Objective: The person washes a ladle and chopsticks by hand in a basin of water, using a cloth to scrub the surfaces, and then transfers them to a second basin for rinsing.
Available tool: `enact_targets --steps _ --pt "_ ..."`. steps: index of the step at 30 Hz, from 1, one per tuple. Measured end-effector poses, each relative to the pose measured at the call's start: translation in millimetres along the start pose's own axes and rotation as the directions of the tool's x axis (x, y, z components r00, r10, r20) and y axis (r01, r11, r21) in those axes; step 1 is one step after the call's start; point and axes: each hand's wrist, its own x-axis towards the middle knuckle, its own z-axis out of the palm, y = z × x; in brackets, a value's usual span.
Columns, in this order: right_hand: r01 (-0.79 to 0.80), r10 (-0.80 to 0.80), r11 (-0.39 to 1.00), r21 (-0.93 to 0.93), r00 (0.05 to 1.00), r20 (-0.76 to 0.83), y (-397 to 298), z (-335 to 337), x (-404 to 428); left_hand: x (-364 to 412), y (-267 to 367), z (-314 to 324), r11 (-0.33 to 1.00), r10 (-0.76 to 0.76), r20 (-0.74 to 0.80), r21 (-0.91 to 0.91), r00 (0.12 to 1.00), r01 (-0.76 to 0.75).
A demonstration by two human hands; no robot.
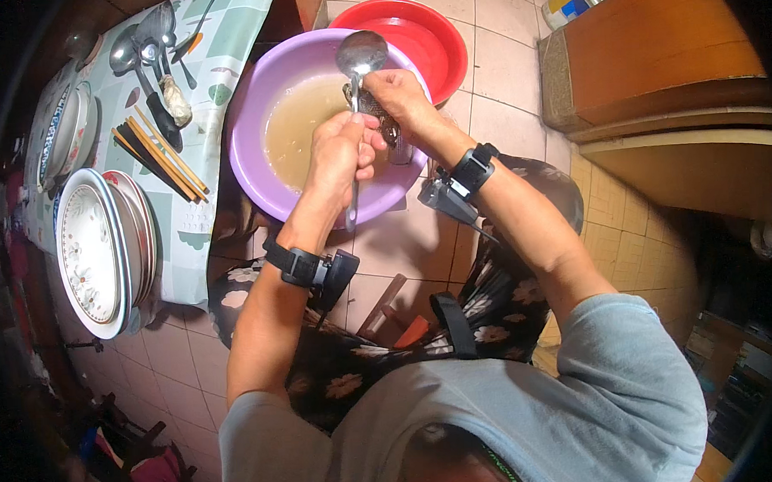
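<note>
Over a purple plastic basin (250,140) of cloudy water, my left hand (340,154) grips the handle of a metal ladle (360,53), its bowl pointing away from me. My right hand (400,97) is at the ladle's neck, fingers closed on a dark mesh-like cloth or scrubber (375,109) that hangs below it. A clear glass or cup (400,154) seems to sit at the basin's right side, partly hidden by the mesh. Both wrists carry black straps with small devices.
Behind the purple basin stands a red basin (445,51). On the left, a cloth-covered table (196,249) holds stacked plates (89,254), bowls (84,128), several chopsticks (162,157) and metal utensils (123,55). A wooden cabinet (642,49) is at the right.
</note>
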Motion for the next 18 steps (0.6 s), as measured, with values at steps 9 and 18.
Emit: enact_targets --steps 9,18 --pt "0.263 -0.264 0.964 -0.036 0.965 -0.004 -13 0 0 1 8 -7 0.969 -0.044 0.061 -0.242 0.997 0.057" --pt "0.278 -0.310 0.869 -0.410 0.951 -0.013 -4 7 -4 3 9 -13 0.952 0.033 0.133 -0.305 0.991 0.009"
